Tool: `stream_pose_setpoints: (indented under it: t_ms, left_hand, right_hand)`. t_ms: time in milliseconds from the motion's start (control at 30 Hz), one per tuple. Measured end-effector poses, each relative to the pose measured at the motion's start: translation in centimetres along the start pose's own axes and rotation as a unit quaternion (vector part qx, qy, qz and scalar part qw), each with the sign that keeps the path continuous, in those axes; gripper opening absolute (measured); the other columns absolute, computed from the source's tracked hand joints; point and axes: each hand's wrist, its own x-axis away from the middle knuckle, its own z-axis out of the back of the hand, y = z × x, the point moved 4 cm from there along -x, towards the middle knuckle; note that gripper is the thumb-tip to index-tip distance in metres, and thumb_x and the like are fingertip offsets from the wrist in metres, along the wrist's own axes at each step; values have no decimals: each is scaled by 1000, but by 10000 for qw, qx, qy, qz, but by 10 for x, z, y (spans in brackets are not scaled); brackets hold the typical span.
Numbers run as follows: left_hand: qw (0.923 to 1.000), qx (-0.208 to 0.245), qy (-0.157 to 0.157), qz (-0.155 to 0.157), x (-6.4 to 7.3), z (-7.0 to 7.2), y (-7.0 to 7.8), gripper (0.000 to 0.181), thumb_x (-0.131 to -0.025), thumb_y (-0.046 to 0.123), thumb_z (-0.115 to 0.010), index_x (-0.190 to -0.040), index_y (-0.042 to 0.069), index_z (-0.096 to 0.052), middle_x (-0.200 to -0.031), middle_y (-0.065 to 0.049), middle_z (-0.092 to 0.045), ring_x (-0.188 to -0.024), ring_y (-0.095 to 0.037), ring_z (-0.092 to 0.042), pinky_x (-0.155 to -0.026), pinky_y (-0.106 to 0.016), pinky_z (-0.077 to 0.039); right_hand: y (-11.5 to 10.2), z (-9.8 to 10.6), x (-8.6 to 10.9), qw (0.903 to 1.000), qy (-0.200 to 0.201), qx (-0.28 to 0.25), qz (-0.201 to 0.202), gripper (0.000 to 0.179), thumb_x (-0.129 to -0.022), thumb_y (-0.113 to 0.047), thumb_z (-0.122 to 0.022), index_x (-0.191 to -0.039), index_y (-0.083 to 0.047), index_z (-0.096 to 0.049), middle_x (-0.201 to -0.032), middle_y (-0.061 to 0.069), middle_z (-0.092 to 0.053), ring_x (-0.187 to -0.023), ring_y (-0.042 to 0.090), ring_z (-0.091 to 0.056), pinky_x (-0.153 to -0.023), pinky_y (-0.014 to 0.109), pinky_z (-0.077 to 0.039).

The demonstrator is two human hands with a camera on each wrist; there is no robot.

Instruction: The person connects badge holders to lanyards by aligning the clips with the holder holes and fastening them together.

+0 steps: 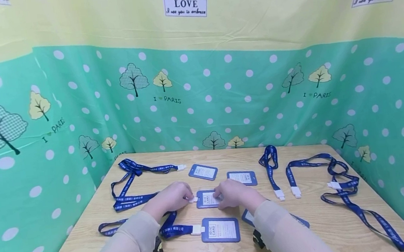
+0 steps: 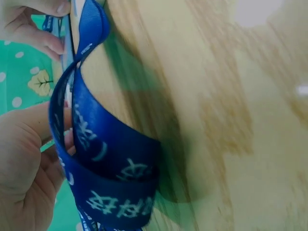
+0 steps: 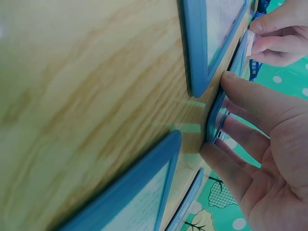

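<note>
In the head view my left hand (image 1: 174,196) pinches the white clip (image 1: 193,200) of a blue lanyard (image 1: 135,200), right at the slotted end of a blue ID card holder (image 1: 204,200). My right hand (image 1: 234,193) grips that holder's other end, thumb and fingers on its edges in the right wrist view. A loop of blue lanyard (image 2: 115,197) hangs beside the left hand in the left wrist view. Nearer the front lies another card holder (image 1: 221,235), with a lanyard's white clip (image 1: 197,229) at its slot end.
Card holders lie behind the hands, one at back centre (image 1: 203,172) and one beside the right hand (image 1: 242,177). The right forearm partly covers another holder (image 1: 299,220). Several lanyards (image 1: 346,192) spread over the table's right side. A patterned curtain (image 1: 206,100) surrounds the table.
</note>
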Motion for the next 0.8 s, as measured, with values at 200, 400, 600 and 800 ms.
stream_pose_setpoints:
  t_ms: [200, 400, 600, 800]
  left_hand:
    - [9999, -54, 38, -110, -3, -4, 0, 13, -89, 9, -78, -97, 19, -82, -101, 6, -70, -102, -18, -67, -94, -39, -56]
    - [9996, -229, 36, -178, -5, -6, -1, 8, -92, 14, -77, -96, 19, -82, -97, 9, -69, -97, -14, -67, -90, -35, -57]
    - [9987, -382, 22, -333, -5, -4, 1, 8, -91, 13, -78, -94, 19, -81, -96, 9, -69, -96, -15, -68, -88, -34, -58]
    - [9982, -450, -66, -385, -5, -3, 2, 9, -92, 13, -77, -94, 20, -81, -96, 9, -69, -96, -14, -67, -89, -35, -58]
  right_hand:
    - [3, 0, -3, 10000, -38, -50, 19, 40, -81, -27, -86, -119, -22, -77, -136, 2, -65, -131, 28, -55, -109, 45, -45]
    - [5, -1, -5, 10000, -37, -40, 3, 38, -81, -28, -87, -118, -24, -77, -134, 1, -66, -131, 28, -56, -108, 45, -46]
    - [6, -1, -5, 9999, -43, -103, -14, 38, -81, -29, -87, -117, -24, -77, -135, 1, -66, -130, 28, -56, -108, 46, -46]
    - [6, -1, -6, 9999, -24, -151, 5, 38, -80, -29, -87, -117, -25, -78, -135, 1, -66, -130, 28, -56, -108, 46, -46]
